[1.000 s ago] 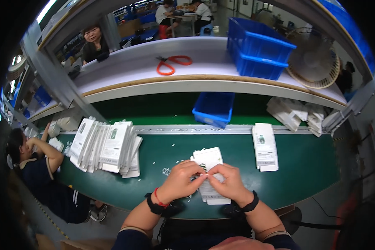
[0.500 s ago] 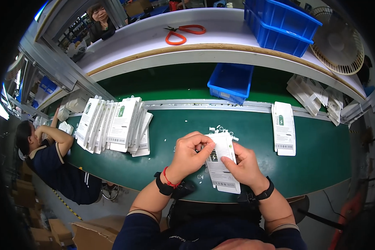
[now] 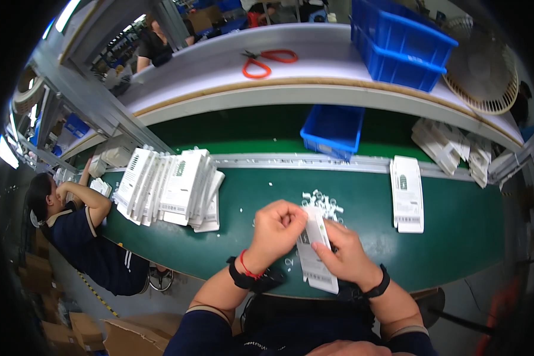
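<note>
Above the near edge of the green table, a slim white carton (image 3: 318, 266) with dark green print is held tilted. My right hand (image 3: 345, 256) grips its right side, thumb across the front and fingers behind. The curled fingers of my left hand (image 3: 277, 230) pinch the carton's top left corner, where the fingertips hide any small piece between them. Just beyond the carton lies a heap of small white scraps (image 3: 326, 204), some ring-shaped. A few loose scraps (image 3: 289, 261) are scattered to its left.
Stacked white cartons (image 3: 181, 187) stand at left; another carton (image 3: 407, 196) lies at right. Behind are an empty blue bin (image 3: 333, 127) and more cartons (image 3: 439, 145). The shelf holds red-handled cutters (image 3: 257, 67), stacked blue bins (image 3: 400, 50) and a fan (image 3: 480, 65). A co-worker (image 3: 83, 231) sits at left.
The view has shifted, so the table sits lower in the picture. The carton has turned, showing more of its narrow side. My left hand stays at its top corner, my right on its side.
</note>
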`<state>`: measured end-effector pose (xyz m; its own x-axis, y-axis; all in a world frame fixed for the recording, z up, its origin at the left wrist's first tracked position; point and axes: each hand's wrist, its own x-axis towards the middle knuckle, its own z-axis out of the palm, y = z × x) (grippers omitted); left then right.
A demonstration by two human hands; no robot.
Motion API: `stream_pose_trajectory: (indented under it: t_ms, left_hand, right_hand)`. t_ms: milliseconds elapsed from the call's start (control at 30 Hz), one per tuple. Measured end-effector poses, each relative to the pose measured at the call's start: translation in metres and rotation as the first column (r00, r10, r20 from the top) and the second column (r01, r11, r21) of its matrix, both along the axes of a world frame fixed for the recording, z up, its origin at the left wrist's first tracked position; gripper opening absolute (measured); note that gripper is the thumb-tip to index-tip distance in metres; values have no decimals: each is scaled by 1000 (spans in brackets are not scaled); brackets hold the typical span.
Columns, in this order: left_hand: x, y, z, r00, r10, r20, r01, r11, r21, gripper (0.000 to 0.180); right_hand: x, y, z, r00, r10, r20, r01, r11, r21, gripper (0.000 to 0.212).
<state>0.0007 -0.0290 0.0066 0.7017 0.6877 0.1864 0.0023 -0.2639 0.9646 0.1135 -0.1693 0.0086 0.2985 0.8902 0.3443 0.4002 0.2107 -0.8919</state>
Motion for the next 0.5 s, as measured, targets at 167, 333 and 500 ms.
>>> stream_pose_trajectory:
  t_ms: [167, 333, 500]
  left_hand:
    - [2, -15, 5, 994, 82, 75, -102, 946, 309, 7]
    - [0, -10, -3, 995, -24, 92, 19, 999, 45, 8]
    - [-2, -8, 4, 972, -235, -17, 234, 957, 171, 6]
  right_hand:
    - [-7, -5, 2, 998, 8, 61, -10, 999, 40, 37]
    - [-2, -4, 3, 997, 7, -73, 1, 994, 107, 34]
    - [7, -4, -17, 801, 32, -598, 3, 998, 58, 15]
